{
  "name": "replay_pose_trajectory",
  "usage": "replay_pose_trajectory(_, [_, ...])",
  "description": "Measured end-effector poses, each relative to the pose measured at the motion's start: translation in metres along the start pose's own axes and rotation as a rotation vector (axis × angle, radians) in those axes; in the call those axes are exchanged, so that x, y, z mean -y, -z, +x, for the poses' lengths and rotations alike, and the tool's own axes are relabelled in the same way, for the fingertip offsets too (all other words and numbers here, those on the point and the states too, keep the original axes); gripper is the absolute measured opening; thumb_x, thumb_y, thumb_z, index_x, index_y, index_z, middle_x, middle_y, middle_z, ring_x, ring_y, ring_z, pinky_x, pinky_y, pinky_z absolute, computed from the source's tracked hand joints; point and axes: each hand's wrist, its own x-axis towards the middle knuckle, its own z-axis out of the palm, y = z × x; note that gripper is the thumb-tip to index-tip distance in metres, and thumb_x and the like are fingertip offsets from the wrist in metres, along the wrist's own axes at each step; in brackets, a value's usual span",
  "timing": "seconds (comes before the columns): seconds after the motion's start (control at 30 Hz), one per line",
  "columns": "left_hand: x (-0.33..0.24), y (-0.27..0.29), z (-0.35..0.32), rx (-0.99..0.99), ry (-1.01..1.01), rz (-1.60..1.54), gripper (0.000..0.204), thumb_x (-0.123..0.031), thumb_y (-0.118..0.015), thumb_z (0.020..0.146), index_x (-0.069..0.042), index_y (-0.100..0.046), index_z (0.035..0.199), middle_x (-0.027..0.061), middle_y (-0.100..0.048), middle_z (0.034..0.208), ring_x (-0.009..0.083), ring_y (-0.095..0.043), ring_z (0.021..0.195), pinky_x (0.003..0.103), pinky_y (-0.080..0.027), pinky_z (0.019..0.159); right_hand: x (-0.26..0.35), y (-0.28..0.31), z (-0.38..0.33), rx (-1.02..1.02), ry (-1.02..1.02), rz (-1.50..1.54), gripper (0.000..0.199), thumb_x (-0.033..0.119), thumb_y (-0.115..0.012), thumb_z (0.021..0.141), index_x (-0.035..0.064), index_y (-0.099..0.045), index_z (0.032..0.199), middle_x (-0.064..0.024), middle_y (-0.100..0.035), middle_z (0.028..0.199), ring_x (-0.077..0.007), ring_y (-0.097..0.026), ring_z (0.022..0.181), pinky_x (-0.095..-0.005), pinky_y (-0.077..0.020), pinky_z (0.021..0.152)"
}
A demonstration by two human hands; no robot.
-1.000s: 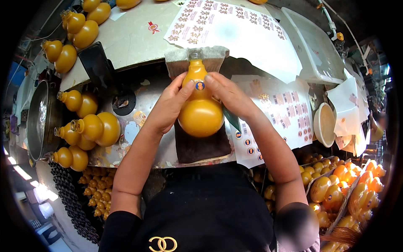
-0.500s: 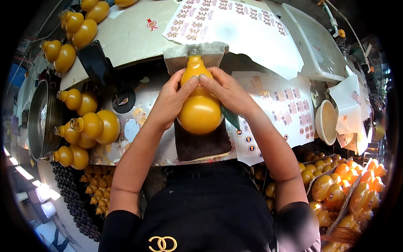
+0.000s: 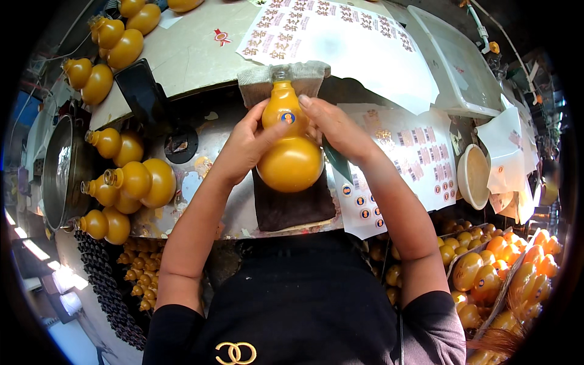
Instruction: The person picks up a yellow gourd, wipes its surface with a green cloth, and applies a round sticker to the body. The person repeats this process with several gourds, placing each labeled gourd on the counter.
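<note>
Amber gourd-shaped bottle (image 3: 290, 146) lies between my hands, neck pointing away from me, left hand (image 3: 243, 149) and right hand (image 3: 334, 131) both gripping its narrow upper bulb.

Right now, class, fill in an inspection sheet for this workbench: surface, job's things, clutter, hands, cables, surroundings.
Surface: pale worktop with a dark mat at the near edge.
Job's things: yellow gourd-shaped bottle, round sticker on its neck.
Clutter: sticker sheets, loose gourd bottles, folded cloth, small bowl.
Hands: left hand and right hand both grip the bottle.
Cables: a thin cord at upper right.
Surroundings: crates of gourd bottles, metal pot.
</note>
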Motion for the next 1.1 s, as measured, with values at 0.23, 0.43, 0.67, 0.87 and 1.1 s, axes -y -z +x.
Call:
replay_pose_trajectory(0.23, [0.002, 0.0, -0.002, 0.017, -0.054, 0.078, 0.069, -0.024, -0.068, 0.09, 0.001, -0.031, 0.143, 0.0108, -0.054, 0.124, 0.0155, -0.054, 0.113, 0.028, -0.045, 0.094, 0.011, -0.005, 0.014, -0.055, -0.014, -0.185, 0.061, 0.06, -0.061, 0.084, -0.0007, -0.056, 0.085, -0.005, -0.055, 0.074, -0.0113, -0.051, 0.065, -0.0233, -0.0426, 0.06])
replay_pose_trajectory(0.43, [0.001, -0.001, -0.003, 0.028, -0.053, 0.086, 0.068, -0.026, -0.066, 0.092, -0.001, -0.031, 0.143, 0.0104, -0.053, 0.126, 0.0153, -0.054, 0.114, 0.029, -0.045, 0.095, 0.011, -0.005, 0.009, -0.054, 0.0, -0.056, 0.065, 0.061, -0.058, 0.085, -0.0036, -0.058, 0.087, -0.0076, -0.057, 0.074, -0.0124, -0.054, 0.067, -0.0253, -0.045, 0.061])
replay_pose_trajectory(0.67, [0.004, 0.003, 0.001, 0.009, -0.053, 0.126, 0.061, -0.036, -0.057, 0.097, 0.0, -0.035, 0.141, 0.0095, -0.054, 0.125, 0.0143, -0.053, 0.113, 0.027, -0.043, 0.095, -0.017, -0.007, -0.002, -0.06, 0.171, -0.077, 0.052, 0.046, -0.066, 0.088, -0.0024, -0.056, 0.104, -0.0014, -0.054, 0.073, -0.0067, -0.048, 0.067, -0.0234, -0.0404, 0.059])
replay_pose_trajectory(0.87, [0.009, 0.01, 0.003, 0.026, -0.104, 0.226, 0.059, -0.036, -0.055, 0.098, 0.0, -0.036, 0.14, 0.0094, -0.054, 0.124, 0.0138, -0.052, 0.114, 0.027, -0.042, 0.096, -0.021, -0.003, 0.0, 0.005, 0.198, -0.005, 0.047, 0.04, -0.067, 0.089, -0.0019, -0.055, 0.108, -0.0003, -0.055, 0.075, -0.0053, -0.049, 0.068, -0.0218, -0.0407, 0.06])
replay_pose_trajectory(1.1, [-0.01, 0.0, 0.002, 0.025, 0.083, -0.235, 0.056, -0.04, -0.051, 0.098, -0.001, -0.04, 0.137, 0.0084, -0.054, 0.122, 0.0135, -0.051, 0.113, 0.026, -0.041, 0.096, -0.01, -0.001, -0.006, 0.015, -0.009, 0.199, 0.059, 0.056, -0.054, 0.092, -0.0019, -0.056, 0.107, -0.0066, -0.06, 0.084, -0.0108, -0.056, 0.077, -0.0236, -0.0446, 0.069])
